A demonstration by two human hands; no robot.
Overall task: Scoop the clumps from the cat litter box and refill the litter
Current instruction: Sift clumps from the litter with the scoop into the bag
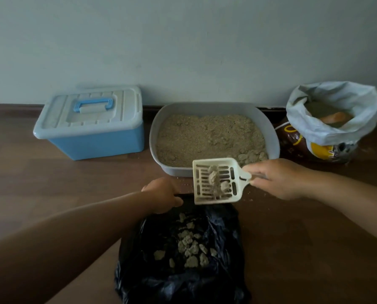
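A grey litter box (154, 128) full of tan litter stands against the wall. My right hand (279, 178) grips the handle of a cream slotted scoop (200, 191) that is tilted over a black rubbish bag (222, 270); a few grey clumps (215, 181) lie in the scoop. Several clumps (189, 249) lie inside the bag. My left hand (161, 194) holds the bag's far rim. An open litter sack (336, 137) with an orange scoop (336, 116) inside stands to the right of the box.
A blue storage bin with a white lid (91, 123) stands left of the litter box. The wooden floor (51, 183) carries a few spilled grains near the scoop. The wall runs right behind everything.
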